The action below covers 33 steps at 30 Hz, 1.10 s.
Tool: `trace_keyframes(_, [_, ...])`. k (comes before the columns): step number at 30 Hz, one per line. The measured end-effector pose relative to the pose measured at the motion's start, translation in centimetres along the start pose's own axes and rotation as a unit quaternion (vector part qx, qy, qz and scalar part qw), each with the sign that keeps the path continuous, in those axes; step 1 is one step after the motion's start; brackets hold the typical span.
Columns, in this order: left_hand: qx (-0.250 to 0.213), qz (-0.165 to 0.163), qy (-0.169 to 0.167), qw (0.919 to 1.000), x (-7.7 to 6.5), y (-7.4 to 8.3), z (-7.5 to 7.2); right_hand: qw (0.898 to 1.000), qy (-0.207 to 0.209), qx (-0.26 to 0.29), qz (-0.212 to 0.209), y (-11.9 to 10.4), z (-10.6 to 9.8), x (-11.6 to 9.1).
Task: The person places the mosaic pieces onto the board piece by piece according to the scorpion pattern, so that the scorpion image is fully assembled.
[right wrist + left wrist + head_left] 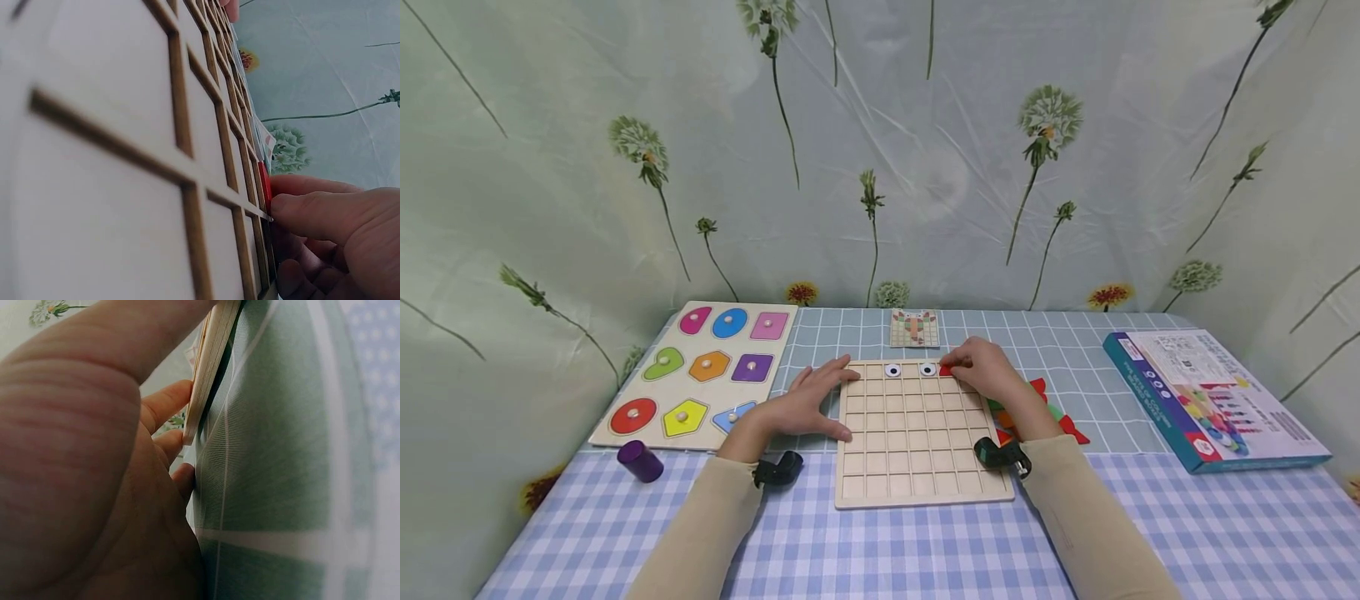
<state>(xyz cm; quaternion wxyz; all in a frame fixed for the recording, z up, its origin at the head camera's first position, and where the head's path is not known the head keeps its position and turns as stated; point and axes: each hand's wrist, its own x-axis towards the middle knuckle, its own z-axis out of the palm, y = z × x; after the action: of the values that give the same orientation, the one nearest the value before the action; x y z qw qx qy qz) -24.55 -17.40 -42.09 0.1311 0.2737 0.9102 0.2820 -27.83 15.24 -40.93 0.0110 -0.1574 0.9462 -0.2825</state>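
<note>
A wooden grid board (917, 433) lies flat on the table, with two round eye pieces, the left eye piece (892, 370) and the right eye piece (927, 369), in its far row. Just right of them, my right hand (985, 371) pinches a red piece (945, 371) between thumb and forefinger at the far edge. The right wrist view has this red piece (265, 184) at the grid, its outline partly covered by the fingertips. Spread along the board's left edge, my left hand (801, 404) touches it with straight fingers. Those fingers (165, 403) meet the board's side (203, 381) in the left wrist view.
Red, green and orange pieces (1067, 423) lie right of the board, partly behind my right forearm. A pattern card (914, 328) sits beyond it. To the left are a knobbed shape puzzle (688, 386) and a purple cylinder (641, 461); a game box (1217, 400) lies far right.
</note>
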Motion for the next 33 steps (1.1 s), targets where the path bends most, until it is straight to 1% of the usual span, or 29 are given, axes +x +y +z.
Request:
trace_keyframes(4, [-0.001, -0.001, -0.002, 1.0, 0.0, 0.1, -0.1, 1.0, -0.007, 0.015, 0.014, 0.1, -0.1, 0.0])
trace_keyframes(11, [0.001, 0.002, 0.001, 1.0, 0.0, 0.0, 0.0, 0.999, -0.007, 0.028, 0.018, 0.1, -0.4, -0.2])
trace_keyframes(17, [0.003, 0.003, 0.0, 1.0, 0.0, 0.0, -0.1, 0.996, -0.049, 0.067, 0.025, 0.4, -1.4, -0.5])
trace_keyframes(19, [0.004, 0.005, 0.001, 1.0, -0.1, -0.1, -0.1, 0.994, -0.064, 0.085, 0.021, 0.6, -1.9, -0.7])
trace_keyframes(22, [0.007, 0.005, 0.002, 1.0, 0.0, -0.1, 0.0, 0.992, -0.075, 0.097, 0.008, 1.1, -2.8, -0.9])
trace_keyframes(24, [0.008, 0.001, 0.0, 1.0, 0.0, -0.2, 0.0, 0.992, -0.08, 0.097, 0.004, 1.5, -3.4, -1.1])
trace_keyframes(27, [0.008, -0.003, -0.001, 1.0, 0.1, -0.2, 0.1, 0.992, -0.087, 0.086, 0.011, 2.0, -4.1, -1.4])
trace_keyframes(30, [0.006, -0.004, -0.001, 1.0, 0.1, -0.2, 0.1, 0.993, -0.088, 0.07, 0.028, 2.4, -4.5, -1.6])
trace_keyframes(33, [0.006, -0.001, 0.001, 1.0, 0.1, -0.1, 0.1, 0.994, -0.079, 0.055, 0.045, 2.8, -4.5, -1.7])
